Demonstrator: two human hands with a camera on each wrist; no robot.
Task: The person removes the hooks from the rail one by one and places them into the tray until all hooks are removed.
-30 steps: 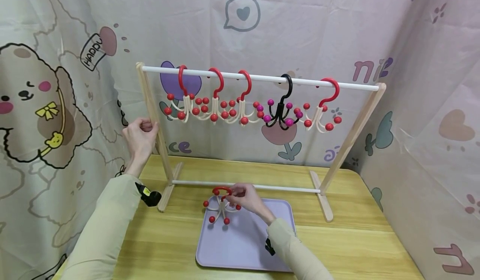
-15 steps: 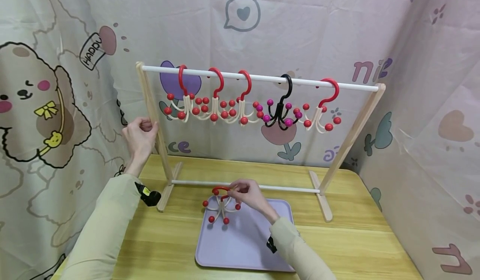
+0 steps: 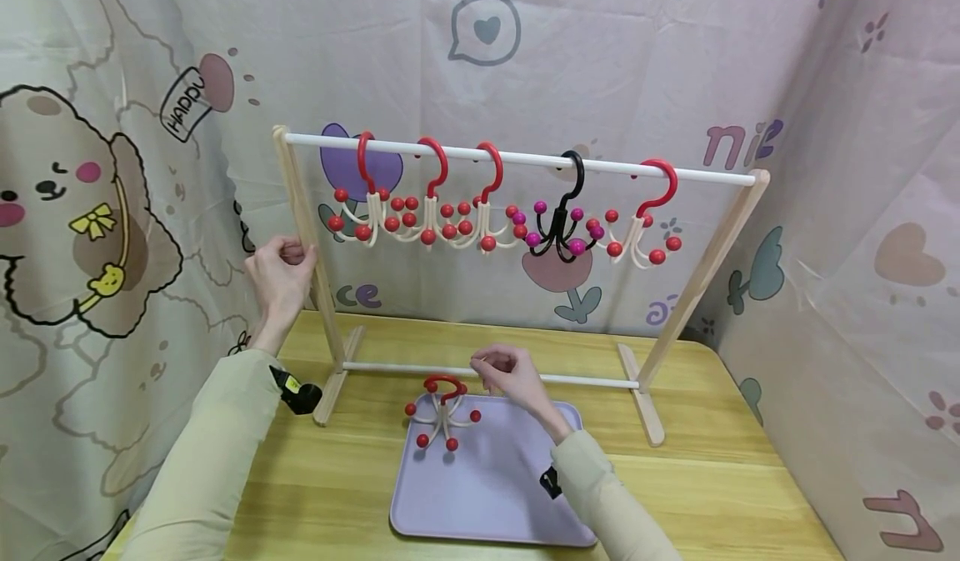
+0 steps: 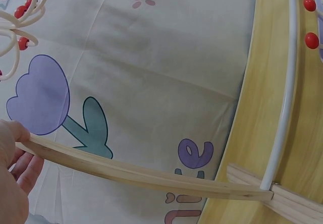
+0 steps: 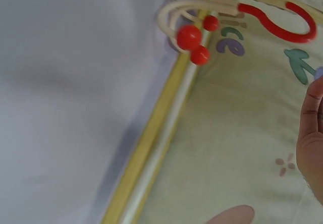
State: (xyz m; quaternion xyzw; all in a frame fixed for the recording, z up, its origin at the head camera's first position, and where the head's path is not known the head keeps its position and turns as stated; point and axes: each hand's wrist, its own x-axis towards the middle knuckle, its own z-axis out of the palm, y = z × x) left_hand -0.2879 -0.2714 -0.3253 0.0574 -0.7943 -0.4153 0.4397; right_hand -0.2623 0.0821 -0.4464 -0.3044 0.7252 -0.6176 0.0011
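Left hand [image 3: 280, 277] pinches a post [image 3: 324, 299]; right hand [image 3: 512, 375], loosely curled, empty, hangs beside a hanger [image 3: 443, 415] on a tray [image 3: 487, 494], bar [image 3: 588, 380] behind.

Head: high, forward-down; top bar [image 3: 528, 159] at 12 o'clock
Wrists: close
Head/left-wrist overlap: left post [image 4: 136, 173]
Head/right-wrist overlap: lowest hanger [image 3: 443, 417]

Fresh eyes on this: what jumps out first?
Probably the magenta-balled black hanger, fourth from the left on the upper white rod among four red-hooked hangers. Next, the loose red-hooked hanger upright at the lilac tray's far left corner, the right hand beside it, not touching. Then the left hand, gripping the left wooden post.
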